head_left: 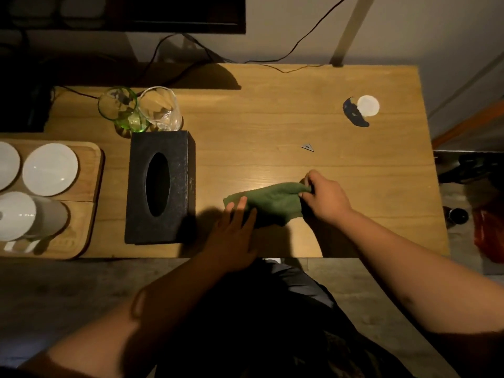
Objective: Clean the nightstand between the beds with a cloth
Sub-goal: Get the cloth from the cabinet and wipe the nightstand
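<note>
Looked like the wiping hadn't really kicked off yet, more like getting the cloth [268, 201] folded or bunched up first, so my guess was the next move needed a firm palm press and a sweep across the top [272, 118]. The right hand [324, 197] was pinching its right end while the left hand [234, 236] lay flat with straight fingers on its left edge. The cloth was green, a bit rumpled, sitting on the wood just right of the tissue box [161, 186].

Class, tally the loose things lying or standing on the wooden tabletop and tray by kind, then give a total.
Drinking glasses: 2 (green-tinted, clear)
White saucers: 2
White mugs: 1
Black tissue boxes: 1
Green cloths: 1
Small grey triangular pieces: 1
Total: 8
</note>
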